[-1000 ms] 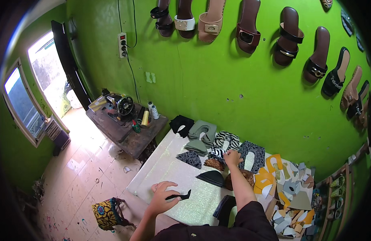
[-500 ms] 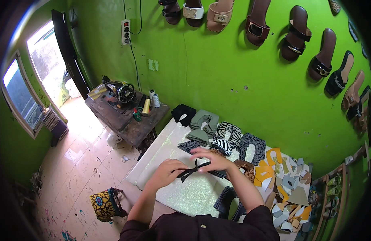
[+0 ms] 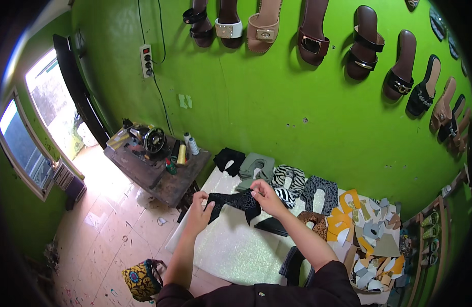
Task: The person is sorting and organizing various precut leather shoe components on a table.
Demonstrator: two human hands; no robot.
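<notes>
Above a pale glittery table top (image 3: pixel 225 258), a curved black shoe-upper piece (image 3: pixel 229 198) with a grey pattern is stretched between my hands. My left hand (image 3: pixel 199 214) pinches its left end between thumb and fingers. At the other end, the fingers of my right hand (image 3: pixel 268 197) grip the upper edge, and a dark flap hangs below them. Under my right forearm lies a flat black stack (image 3: pixel 271 226). Beyond my hands are grey-green cut pieces (image 3: pixel 258 167) and zebra-patterned pieces (image 3: pixel 288 177), the latter partly hidden by my right hand.
A grey patterned stack (image 3: pixel 321 197), leopard-print pieces (image 3: pixel 314 221) and yellow and grey scraps (image 3: pixel 371 230) fill the table's right. Black curved pieces (image 3: pixel 292 263) lie near me. The sewing machine (image 3: pixel 153 139) stands back left. Sandals (image 3: pixel 365 43) hang on the green wall.
The black piece, seen narrow and folded before, is now spread wide between my hands. My hands have lifted and moved apart, and the view has shifted slightly.
</notes>
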